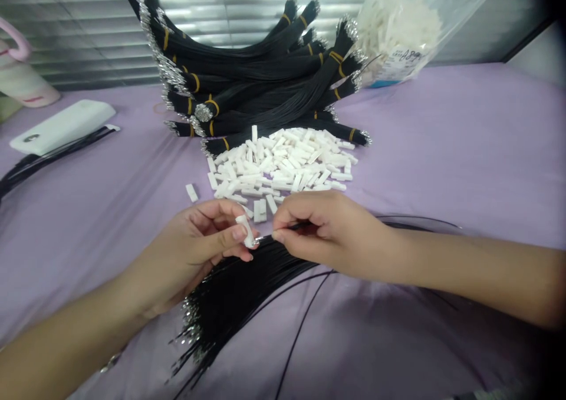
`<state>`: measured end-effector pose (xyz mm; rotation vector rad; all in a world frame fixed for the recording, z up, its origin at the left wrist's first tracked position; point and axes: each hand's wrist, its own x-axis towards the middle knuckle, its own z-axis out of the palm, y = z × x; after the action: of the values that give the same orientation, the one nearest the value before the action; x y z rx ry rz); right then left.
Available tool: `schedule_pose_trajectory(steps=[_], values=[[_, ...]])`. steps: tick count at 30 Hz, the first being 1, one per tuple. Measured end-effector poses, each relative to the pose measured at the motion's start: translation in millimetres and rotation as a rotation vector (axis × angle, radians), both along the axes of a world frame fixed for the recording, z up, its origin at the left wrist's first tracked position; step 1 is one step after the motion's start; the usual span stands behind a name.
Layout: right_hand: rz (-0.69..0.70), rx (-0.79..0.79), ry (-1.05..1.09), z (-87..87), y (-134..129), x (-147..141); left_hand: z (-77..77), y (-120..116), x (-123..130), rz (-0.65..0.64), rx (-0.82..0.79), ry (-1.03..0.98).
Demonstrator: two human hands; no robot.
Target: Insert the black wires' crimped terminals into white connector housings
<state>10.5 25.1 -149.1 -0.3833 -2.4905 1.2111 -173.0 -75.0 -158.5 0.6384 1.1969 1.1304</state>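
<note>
Between thumb and fingers, my left hand pinches a small white plastic connector housing, tilted. My right hand grips a thin black wire near its end. The wire's silvery metal terminal is at the lower end of the housing; how far it sits inside, I cannot tell. Beneath both hands lies a loose bundle of black wires, with metal tips fanned out at the lower left. Just beyond the hands is a pile of white connector housings.
Tied bundles of black wires are stacked behind the pile. A clear plastic bag of white parts stands at the back right. On the left are a white device, more black wires and a cup. A purple cloth covers the table.
</note>
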Motion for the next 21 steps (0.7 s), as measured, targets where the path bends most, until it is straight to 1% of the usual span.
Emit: schedule_pose_trajectory(steps=[4, 9, 16, 21], values=[[-0.027, 0.021, 0.010, -1.2, -0.3, -0.7, -0.9, 1.2, 0.6, 0.000, 0.000, 0.013], [-0.055, 0.078, 0.057, -2.9, -1.9, -1.2, 2.8, 1.8, 3.5, -0.001, -0.008, 0.031], [-0.055, 0.271, 0.141, -3.4, -3.4, -0.8, 6.2, 1.5, 3.9, -0.013, -0.028, 0.055], [-0.062, 0.264, 0.159, -4.2, -3.1, 0.0, 4.1, 1.1, 2.7, -0.029, -0.019, 0.077]])
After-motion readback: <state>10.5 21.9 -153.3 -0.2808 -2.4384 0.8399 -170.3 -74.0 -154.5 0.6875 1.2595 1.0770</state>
